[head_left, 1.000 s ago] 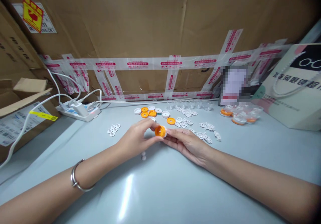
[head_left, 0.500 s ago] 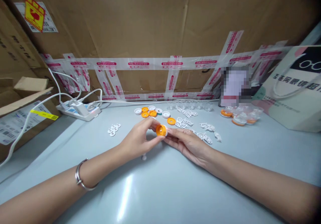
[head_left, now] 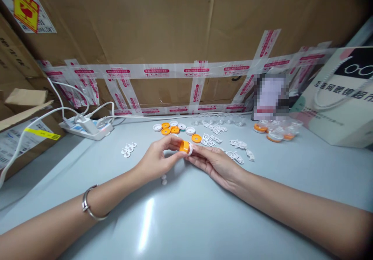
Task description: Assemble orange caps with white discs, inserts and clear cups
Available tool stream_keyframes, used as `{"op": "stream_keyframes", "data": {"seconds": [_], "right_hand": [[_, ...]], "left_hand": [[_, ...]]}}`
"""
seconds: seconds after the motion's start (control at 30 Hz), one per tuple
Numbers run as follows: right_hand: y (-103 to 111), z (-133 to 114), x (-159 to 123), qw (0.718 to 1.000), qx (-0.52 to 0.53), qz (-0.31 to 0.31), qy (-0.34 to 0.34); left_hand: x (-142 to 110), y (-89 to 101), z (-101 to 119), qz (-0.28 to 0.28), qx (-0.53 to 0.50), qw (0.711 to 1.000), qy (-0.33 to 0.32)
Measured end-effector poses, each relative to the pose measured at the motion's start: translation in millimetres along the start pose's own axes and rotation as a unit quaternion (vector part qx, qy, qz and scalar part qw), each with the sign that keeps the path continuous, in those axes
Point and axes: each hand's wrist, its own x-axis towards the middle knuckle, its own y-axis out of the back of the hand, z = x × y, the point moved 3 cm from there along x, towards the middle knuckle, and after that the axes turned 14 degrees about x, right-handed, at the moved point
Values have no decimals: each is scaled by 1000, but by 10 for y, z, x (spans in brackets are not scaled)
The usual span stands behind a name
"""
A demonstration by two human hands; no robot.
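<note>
Just above the table, both hands meet around a small orange round plastic cap (head_left: 184, 147) with a white round part (head_left: 190, 148) against its right side. My left hand (head_left: 159, 155) pinches the orange cap between thumb and fingers. From the right, my right hand (head_left: 214, 162) grips the white part, its fingers passing behind and below. Behind the hands lie several white and orange round caps (head_left: 196, 138). White openwork plastic pieces (head_left: 234, 157) lie beyond the right hand. Small white stemmed discs (head_left: 127, 150) are grouped left of the left hand, and a few white bits (head_left: 164, 179) sit below it.
Clear plastic domes (head_left: 218, 119) line the back. Finished-looking domed pieces with orange and white bases (head_left: 274, 136) cluster at right, near a paper bag (head_left: 338, 108) and a pixelated object (head_left: 269, 97). A power strip (head_left: 87, 128), cables and an open carton (head_left: 26, 139) stand left.
The orange cap has turned, so its side shows now instead of its hollow face. Both hands keep hold of the parts. The view has shifted slightly.
</note>
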Motion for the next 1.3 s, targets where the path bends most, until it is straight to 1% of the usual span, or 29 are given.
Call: {"op": "stream_keyframes", "data": {"seconds": [0.1, 0.2, 0.3, 0.43, 0.53, 0.8, 0.97, 1.13, 1.3], "right_hand": [[0, -5, -1, 1000, 5, 8, 1], [-1, -3, 0, 999, 10, 30, 2], [-8, 3, -1, 999, 7, 41, 7], [-8, 8, -2, 999, 1, 38, 15], [-1, 8, -3, 999, -3, 39, 16], [9, 10, -5, 999, -7, 39, 22], [2, 22, -5, 999, -11, 41, 23], [-3, 28, 4, 999, -19, 27, 15], [-5, 18, 10, 1000, -21, -15, 3]], "left_hand": [[17, -21, -39, -25, -61, 998, 24], [38, -38, -73, -44, -95, 994, 32], [52, -59, -101, -55, -120, 990, 44], [56, -86, -122, -66, -157, 984, 54], [56, -90, -122, -67, -165, 982, 60], [57, -75, -70, -69, -154, 984, 65], [58, -74, -82, -61, -138, 986, 75], [46, -73, -103, -40, -81, 992, 92], [8, -42, -54, -8, 11, 999, 31]]}}
